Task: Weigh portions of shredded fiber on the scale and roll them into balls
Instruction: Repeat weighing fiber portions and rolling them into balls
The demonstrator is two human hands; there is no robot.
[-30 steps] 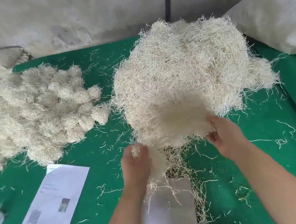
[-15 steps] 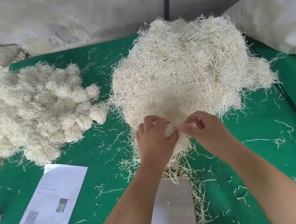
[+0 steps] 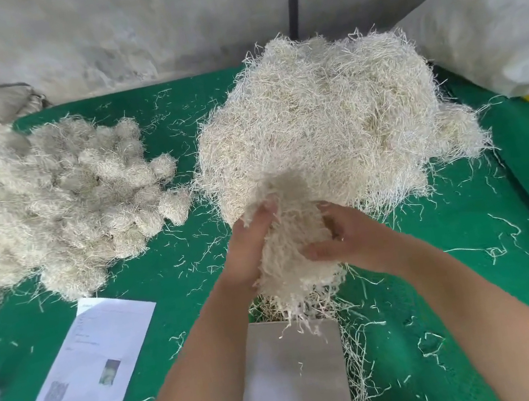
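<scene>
Both hands, left hand [image 3: 251,247] and right hand [image 3: 349,239], cup 1 fiber clump [image 3: 294,258] with curled fingers. It hangs just above the scale [image 3: 295,379] (strands dangling), in front of the loose fiber pile [image 3: 331,127].

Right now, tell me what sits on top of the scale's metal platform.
The scale platform carries only a few stray strands. The fiber clump, held by the left hand and right hand, hangs above its far edge, hiding what lies there. No display is visible.
</scene>
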